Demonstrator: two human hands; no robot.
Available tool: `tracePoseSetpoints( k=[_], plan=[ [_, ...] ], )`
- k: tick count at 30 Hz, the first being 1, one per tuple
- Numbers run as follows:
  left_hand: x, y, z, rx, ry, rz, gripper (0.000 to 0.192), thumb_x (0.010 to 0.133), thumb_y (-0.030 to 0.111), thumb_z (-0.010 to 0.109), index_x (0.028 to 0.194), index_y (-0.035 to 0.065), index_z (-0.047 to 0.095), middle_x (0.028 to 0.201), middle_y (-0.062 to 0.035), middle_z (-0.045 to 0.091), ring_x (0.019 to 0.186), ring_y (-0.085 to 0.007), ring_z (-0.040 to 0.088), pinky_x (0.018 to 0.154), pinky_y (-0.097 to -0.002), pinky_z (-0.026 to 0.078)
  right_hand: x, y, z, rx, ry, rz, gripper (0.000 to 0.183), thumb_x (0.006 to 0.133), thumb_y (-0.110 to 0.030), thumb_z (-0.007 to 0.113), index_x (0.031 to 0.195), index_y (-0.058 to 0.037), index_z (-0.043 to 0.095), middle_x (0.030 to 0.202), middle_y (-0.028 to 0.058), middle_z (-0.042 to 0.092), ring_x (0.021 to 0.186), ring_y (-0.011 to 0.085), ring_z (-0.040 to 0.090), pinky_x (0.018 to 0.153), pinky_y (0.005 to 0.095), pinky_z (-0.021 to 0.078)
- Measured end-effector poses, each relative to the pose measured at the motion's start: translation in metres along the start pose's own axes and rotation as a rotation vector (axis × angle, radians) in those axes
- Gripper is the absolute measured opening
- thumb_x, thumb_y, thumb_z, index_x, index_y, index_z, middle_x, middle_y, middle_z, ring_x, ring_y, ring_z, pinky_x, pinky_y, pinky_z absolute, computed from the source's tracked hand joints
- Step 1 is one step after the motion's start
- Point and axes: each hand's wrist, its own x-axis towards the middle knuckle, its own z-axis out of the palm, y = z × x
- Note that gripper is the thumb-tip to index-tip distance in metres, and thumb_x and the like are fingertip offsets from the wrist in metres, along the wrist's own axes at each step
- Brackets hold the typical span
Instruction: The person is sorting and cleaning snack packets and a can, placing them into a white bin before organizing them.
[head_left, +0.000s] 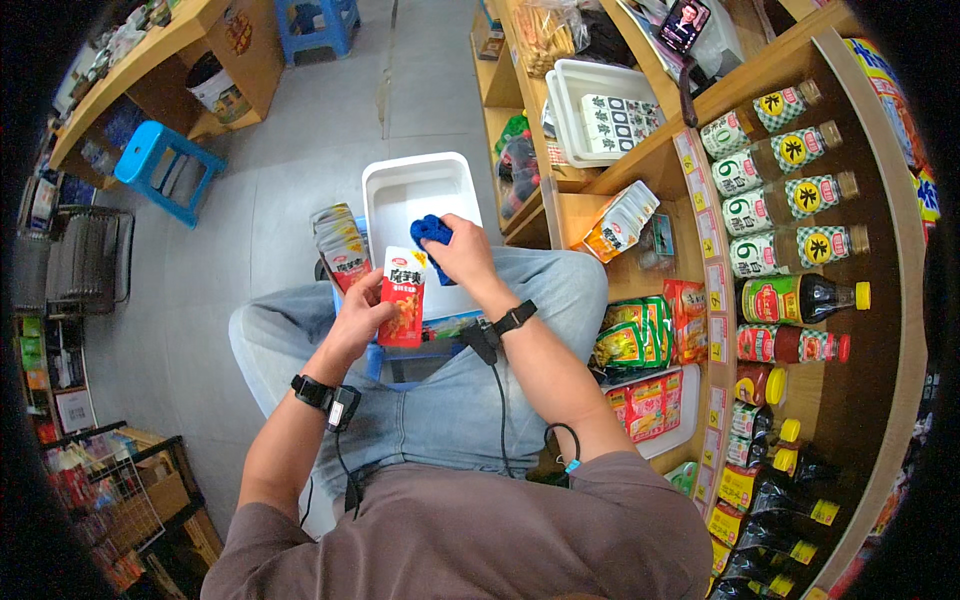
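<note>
Between finger and thumb, my left hand (358, 319) grips a red and white snack packet (403, 300), its printed front turned up. A crumpled blue cloth (433, 234) is in my right hand (466, 255), just right of the packet's top. Both hands are over the near part of a white plastic tub (422, 180), which stands in front of my knees. At the tub's left side, a stack of similar snack packets (341, 244) leans close to my left hand. My fingers hide part of the cloth and the packet's left edge.
On my right, a wooden shelf (720, 315) holds bottles (799, 195), orange snack packets (619, 225) and green packets (634, 330). Another white tub (562, 112) with boxes sits farther up. A blue stool (165, 169) stands at left. Cables (501, 420) hang from both wrists.
</note>
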Motion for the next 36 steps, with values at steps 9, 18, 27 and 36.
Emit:
tracePoseSetpoints(
  k=[9,18,27,36],
  plan=[
    [0.033,-0.028,0.004,0.120,0.108,-0.011,0.078,0.087,-0.014,0.060,0.158,-0.0017,0.029,0.126,-0.0167,0.070,0.112,-0.0216,0.071,0.096,-0.0335,0.057,0.003,-0.004,-0.011,0.237,0.206,0.051,0.035,0.082,-0.029,0.084,0.093,0.0012,0.071,0.084,0.0214,0.074,0.077,0.0362,0.073,0.071,0.0451,0.0556],
    [0.060,-0.034,0.030,0.262,0.212,-0.090,0.080,0.088,-0.014,0.051,0.162,-0.0017,0.022,0.116,-0.0225,0.070,0.088,-0.0227,0.072,0.070,-0.0335,0.059,0.014,0.010,-0.004,0.487,0.258,0.107,0.037,0.081,-0.028,0.085,0.097,0.0036,0.074,0.086,0.0158,0.076,0.075,0.0234,0.071,0.072,0.0397,0.0557],
    [0.084,-0.067,0.023,0.262,0.351,-0.047,0.077,0.084,-0.009,0.054,0.158,-0.0017,0.032,0.127,-0.0247,0.066,0.107,-0.0282,0.071,0.085,-0.0356,0.059,0.018,0.019,0.000,0.562,0.288,0.162,0.035,0.083,-0.024,0.085,0.102,0.0032,0.074,0.091,0.0129,0.077,0.079,0.0191,0.070,0.075,0.0368,0.0563],
    [0.071,-0.056,0.031,0.325,0.333,-0.163,0.064,0.089,0.004,0.064,0.147,-0.0056,0.040,0.121,-0.0201,0.066,0.100,-0.0256,0.068,0.085,-0.0378,0.057,0.013,0.015,-0.001,0.566,0.283,0.138,0.035,0.082,-0.024,0.084,0.101,0.0035,0.074,0.090,0.0126,0.077,0.079,0.0196,0.071,0.075,0.0370,0.0565]
  ],
)
